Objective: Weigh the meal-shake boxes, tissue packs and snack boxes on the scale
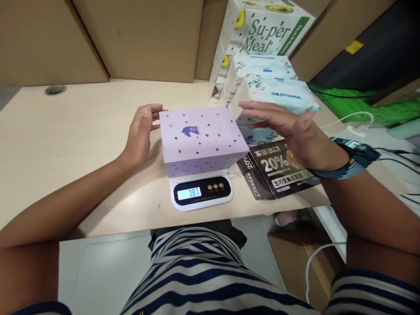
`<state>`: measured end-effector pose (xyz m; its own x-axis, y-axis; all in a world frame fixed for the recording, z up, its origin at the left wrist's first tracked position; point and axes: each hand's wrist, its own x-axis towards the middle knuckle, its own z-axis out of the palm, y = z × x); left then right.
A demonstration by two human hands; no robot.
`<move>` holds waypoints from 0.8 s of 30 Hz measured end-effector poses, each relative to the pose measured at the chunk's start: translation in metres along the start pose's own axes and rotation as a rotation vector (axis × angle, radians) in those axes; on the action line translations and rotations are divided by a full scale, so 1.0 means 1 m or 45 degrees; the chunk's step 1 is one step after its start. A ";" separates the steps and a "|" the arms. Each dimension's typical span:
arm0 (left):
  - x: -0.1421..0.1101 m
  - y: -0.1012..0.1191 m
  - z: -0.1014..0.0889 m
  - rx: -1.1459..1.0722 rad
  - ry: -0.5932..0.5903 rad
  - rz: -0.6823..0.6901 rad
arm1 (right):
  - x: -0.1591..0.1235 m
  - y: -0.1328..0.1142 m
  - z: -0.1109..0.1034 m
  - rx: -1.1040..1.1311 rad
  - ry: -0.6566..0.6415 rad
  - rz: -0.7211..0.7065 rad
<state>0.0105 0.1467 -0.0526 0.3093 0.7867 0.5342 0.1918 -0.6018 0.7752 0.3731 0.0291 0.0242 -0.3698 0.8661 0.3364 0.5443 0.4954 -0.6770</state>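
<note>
A lilac box with small dark dots rests on a white kitchen scale whose lit display reads about 78.7. My left hand is open beside the box's left end, fingertips near its top corner. My right hand hovers open just off the box's right end, fingers stretched flat, not gripping. A watch sits on that wrist.
A black snack packet marked 20% lies right of the scale. Behind it are stacked tissue packs and a white "Super Meal" carton. Cardboard walls stand at the back. White cables trail at right. The desk edge is close to my body.
</note>
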 end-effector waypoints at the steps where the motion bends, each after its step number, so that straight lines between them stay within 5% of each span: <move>1: 0.001 0.011 -0.006 0.001 -0.004 -0.005 | -0.003 0.000 0.002 0.012 0.005 -0.007; 4: 0.002 0.049 -0.022 0.250 -0.123 0.251 | -0.011 -0.003 0.005 0.001 -0.044 -0.085; 8: 0.002 0.087 -0.034 0.666 -0.567 0.780 | -0.017 -0.003 0.008 -0.172 -0.101 -0.249; 10: 0.003 0.094 -0.037 0.688 -0.669 0.785 | -0.018 -0.002 0.010 -0.263 -0.120 -0.268; 17: 0.006 0.087 -0.039 0.675 -0.641 0.787 | -0.023 -0.002 0.007 -0.303 -0.303 -0.304; 24: 0.006 0.080 -0.035 0.672 -0.572 0.839 | -0.026 -0.005 0.008 -0.210 -0.124 -0.231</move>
<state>-0.0046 0.1085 0.0244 0.8126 0.2078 0.5445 0.2130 -0.9755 0.0544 0.3739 0.0035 0.0136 -0.5392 0.7554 0.3725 0.5746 0.6532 -0.4930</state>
